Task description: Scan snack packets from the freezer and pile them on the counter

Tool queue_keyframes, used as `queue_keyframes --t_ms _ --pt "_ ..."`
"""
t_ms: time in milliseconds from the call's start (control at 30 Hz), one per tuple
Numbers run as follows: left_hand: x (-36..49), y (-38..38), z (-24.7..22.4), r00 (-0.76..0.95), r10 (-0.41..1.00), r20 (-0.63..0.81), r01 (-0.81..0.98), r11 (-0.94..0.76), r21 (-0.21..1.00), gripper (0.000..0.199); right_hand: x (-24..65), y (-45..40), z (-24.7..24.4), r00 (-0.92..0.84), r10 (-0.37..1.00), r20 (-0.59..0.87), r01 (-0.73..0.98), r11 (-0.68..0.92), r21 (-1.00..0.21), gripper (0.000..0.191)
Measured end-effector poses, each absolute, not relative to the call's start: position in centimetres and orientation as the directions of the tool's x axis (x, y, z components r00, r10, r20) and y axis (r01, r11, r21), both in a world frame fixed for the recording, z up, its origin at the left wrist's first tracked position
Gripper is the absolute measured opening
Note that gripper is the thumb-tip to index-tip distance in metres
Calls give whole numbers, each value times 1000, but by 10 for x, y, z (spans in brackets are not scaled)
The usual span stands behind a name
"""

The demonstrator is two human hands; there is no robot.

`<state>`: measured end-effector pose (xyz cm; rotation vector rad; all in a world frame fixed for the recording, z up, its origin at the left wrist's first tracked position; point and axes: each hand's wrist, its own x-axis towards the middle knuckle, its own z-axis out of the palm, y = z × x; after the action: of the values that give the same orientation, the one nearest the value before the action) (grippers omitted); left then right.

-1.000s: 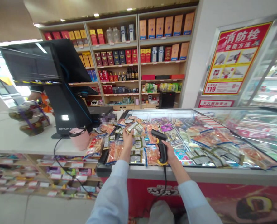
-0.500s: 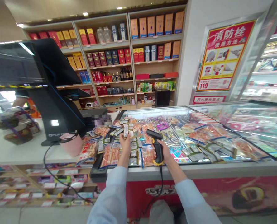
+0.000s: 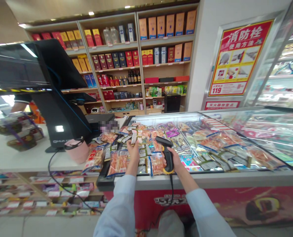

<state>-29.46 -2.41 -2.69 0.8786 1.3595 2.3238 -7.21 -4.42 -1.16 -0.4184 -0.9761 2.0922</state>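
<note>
My left hand [image 3: 133, 149] is closed on a small snack packet [image 3: 136, 136] with a pale label, held up over the heap of packets. In my right hand [image 3: 175, 160] is a black and yellow barcode scanner [image 3: 168, 158], gripped by its handle, its head pointing left toward the packet. The scanner's cable runs down in front of the freezer. Below both hands, clear bags of orange-pink snacks [image 3: 118, 162] and green-and-silver packets [image 3: 143, 164] lie on the glass top of a chest freezer [image 3: 186, 177].
On the left counter [image 3: 42, 161] stand a black checkout terminal [image 3: 59, 118], a pink cup [image 3: 77, 150] and strapped jars [image 3: 22, 131]. More bagged snacks [image 3: 220, 141] lie on the glass to the right. Shelves of boxed bottles [image 3: 116, 61] line the back. Part of another person [image 3: 20, 103] shows at far left.
The view has shifted very slightly. Both hands keep nearly the same place, with the packet and the scanner still held.
</note>
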Motion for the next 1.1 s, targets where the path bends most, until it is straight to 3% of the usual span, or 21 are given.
queue_keyframes --t_ms 167,433,800,1100 --pt "-291 -32 -18 -790 495 362 41 -547 836 44 -72 -40 -17 -670 742 -17 -441 -417 -795 42" --pt "-285 -38 -9 -806 491 331 -32 -594 804 51 -72 -42 -16 -671 741 31 -489 -411 -769 35" --pt "-288 -34 -17 -779 514 360 -13 -588 809 48 -71 -41 -16 -686 728 2 -428 -400 -811 43" --pt "-288 -47 -5 -808 484 337 8 -562 827 52 -72 -46 -12 -574 811 110 -565 -296 -770 33"
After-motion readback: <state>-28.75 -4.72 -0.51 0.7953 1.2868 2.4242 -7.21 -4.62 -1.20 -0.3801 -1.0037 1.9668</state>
